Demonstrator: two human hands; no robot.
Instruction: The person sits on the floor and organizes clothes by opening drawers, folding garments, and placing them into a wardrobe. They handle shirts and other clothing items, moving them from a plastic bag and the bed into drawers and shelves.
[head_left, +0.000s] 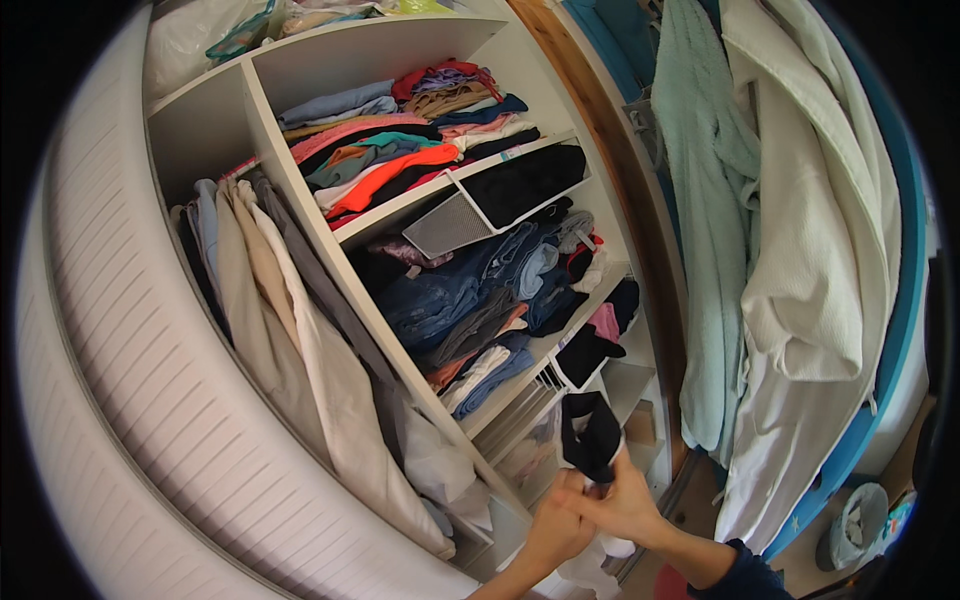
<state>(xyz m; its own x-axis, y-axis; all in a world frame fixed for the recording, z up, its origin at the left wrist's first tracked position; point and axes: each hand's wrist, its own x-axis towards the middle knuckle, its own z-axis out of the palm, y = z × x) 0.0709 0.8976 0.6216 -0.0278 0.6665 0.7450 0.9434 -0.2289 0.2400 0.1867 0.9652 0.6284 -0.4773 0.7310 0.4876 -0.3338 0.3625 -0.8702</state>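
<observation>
In front of the wardrobe shelves I hold a small black cloth garment (589, 442), its top gaping into a loop. My right hand (626, 502) grips it from the right, thumb laid across towards the other hand. Pressed against it, my left hand (559, 525) is closed around the lower part, which the fingers mostly hide. Below both hands hangs some thin white material (589, 570); whether it belongs to the black garment I cannot tell. Just beyond, a white wire basket (553, 377) sticks out under a shelf with black and pink clothes (604, 322).
Folded tops (390, 161) fill the upper shelf, jeans (435, 300) the one below. A mesh basket (450, 225) with black cloth hangs between them. Trousers (300, 330) hang at left beside a ribbed white door (150, 300). Towels (705, 225) hang at right, above a waste bin (855, 525).
</observation>
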